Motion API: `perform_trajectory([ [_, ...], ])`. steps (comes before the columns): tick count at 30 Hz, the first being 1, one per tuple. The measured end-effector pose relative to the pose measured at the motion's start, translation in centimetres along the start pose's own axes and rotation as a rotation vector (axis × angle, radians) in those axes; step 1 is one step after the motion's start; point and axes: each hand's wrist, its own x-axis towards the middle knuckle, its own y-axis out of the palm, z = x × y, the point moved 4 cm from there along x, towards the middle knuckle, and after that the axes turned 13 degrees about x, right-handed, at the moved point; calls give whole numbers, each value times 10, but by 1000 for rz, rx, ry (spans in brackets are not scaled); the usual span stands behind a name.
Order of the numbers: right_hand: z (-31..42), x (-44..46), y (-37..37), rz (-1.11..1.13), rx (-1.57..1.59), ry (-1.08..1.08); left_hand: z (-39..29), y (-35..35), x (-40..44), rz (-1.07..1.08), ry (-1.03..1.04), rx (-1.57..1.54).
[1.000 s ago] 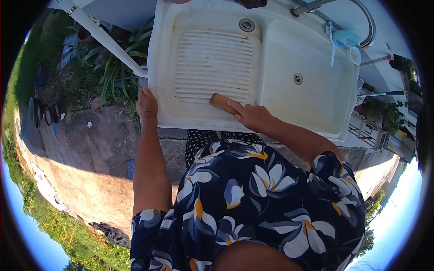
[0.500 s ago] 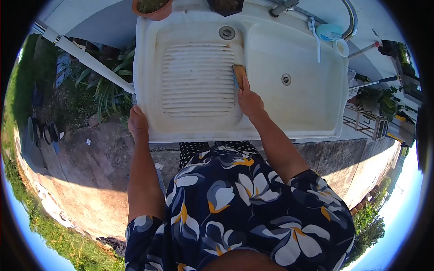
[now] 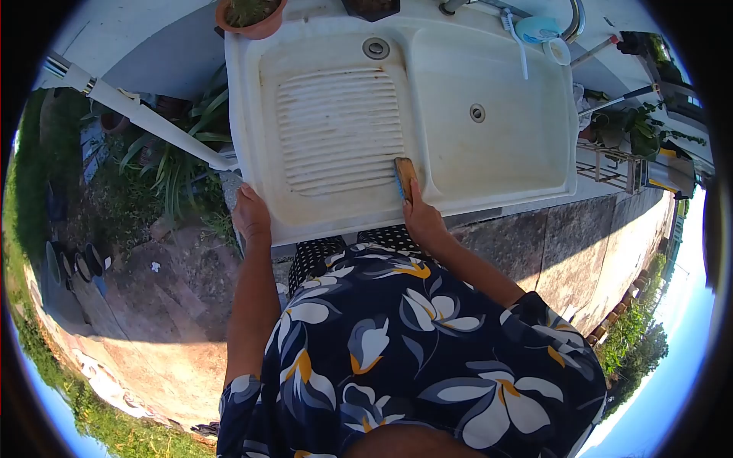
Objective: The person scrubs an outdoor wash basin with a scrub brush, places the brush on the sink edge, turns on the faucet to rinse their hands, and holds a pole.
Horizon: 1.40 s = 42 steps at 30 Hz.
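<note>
A white double sink [image 3: 500, 164] with a ribbed washboard panel [image 3: 340, 130] lies in front of me. My right hand [image 3: 424, 220] is closed on a wooden brush [image 3: 406, 177] with blue bristles. The brush is tilted on its side at the lower right corner of the ribbed panel, beside the divider between the basins. My left hand [image 3: 251, 215] grips the sink's left edge near its front corner, fingers curled at the rim. Two metal drains show, one above the ribs and one in the right basin.
At the back edge stand a terracotta pot [image 3: 263, 27] and a dark pot [image 3: 372, 8]. A white brush [image 3: 516, 46], a light-blue container [image 3: 537, 30], a small white cup [image 3: 557, 52] and a curved faucet are at the back right. A white pipe [image 3: 145, 122] slants at the left.
The brush and my right hand went from the front of the ribs up to their right side, then back down toward the front. My left hand stays on the edge; the view has shifted.
</note>
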Motion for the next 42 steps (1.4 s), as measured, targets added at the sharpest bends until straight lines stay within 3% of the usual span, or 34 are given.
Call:
perform_trajectory([
  [6, 24, 6, 23, -148, 143, 189, -2, -2, -1, 14, 98, -105],
  [8, 18, 12, 38, -236, 416, 220, -1, 2, 2, 4, 126, -116],
  [11, 53, 6, 59, -222, 252, 173, 2, 11, 8, 15, 168, -164],
  [14, 82, 15, 74, -222, 309, 194, 3, 12, 9, -22, 197, -208],
  [16, 90, 20, 76, -235, 515, 189, 3, 15, 12, -8, 217, -236],
  [23, 45, 45, 53, -511, 725, 322, 1, 15, 16, 99, 260, -207],
  [30, 73, 19, 56, -384, 935, 324, 7, 19, 20, 96, 264, -267],
  [33, 70, 24, 63, -374, 972, 274, -11, -1, 0, -73, 376, -174],
  [35, 73, 18, 58, -314, 957, 274, -42, -38, -34, -528, 793, -81],
  [37, 74, 19, 57, -268, 936, 268, -94, -49, -60, -25, 1176, -266],
  [39, 70, 28, 62, -238, 961, 198, -122, -10, -70, 344, 1327, -132],
  [42, 53, 37, 63, -88, 955, 72, -144, 31, -93, 378, 1260, 184],
])
